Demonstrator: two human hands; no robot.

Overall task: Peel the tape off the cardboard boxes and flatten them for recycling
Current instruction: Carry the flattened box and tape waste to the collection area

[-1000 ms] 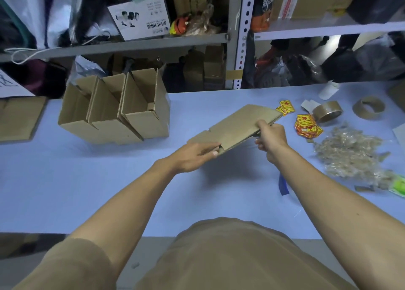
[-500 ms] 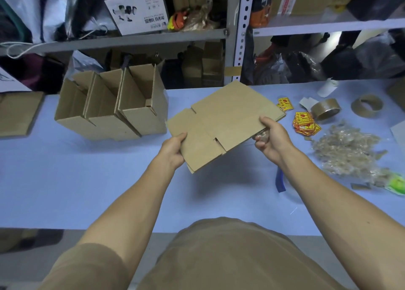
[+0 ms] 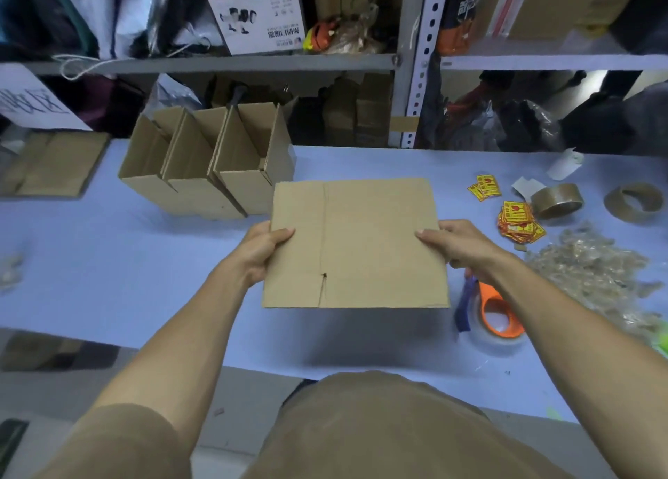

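Note:
A flattened brown cardboard box (image 3: 361,243) hangs above the blue table, its broad face turned up toward me. My left hand (image 3: 258,249) grips its left edge, thumb on top and fingers underneath. My right hand (image 3: 457,245) grips the right edge the same way. Three open cardboard boxes (image 3: 202,167) stand side by side at the back left of the table. A heap of peeled clear tape (image 3: 592,272) lies at the right.
A clear tape roll with an orange core (image 3: 497,319) sits under my right forearm. Brown tape rolls (image 3: 556,200), an empty core (image 3: 634,207) and yellow-red stickers (image 3: 517,221) lie at the back right. Flat cardboard (image 3: 50,164) lies far left. Cluttered shelves (image 3: 217,62) rise behind the table.
The flattened box has turned from tilted and skewed to square in front of me, face up. Both hands shifted to its left and right edges.

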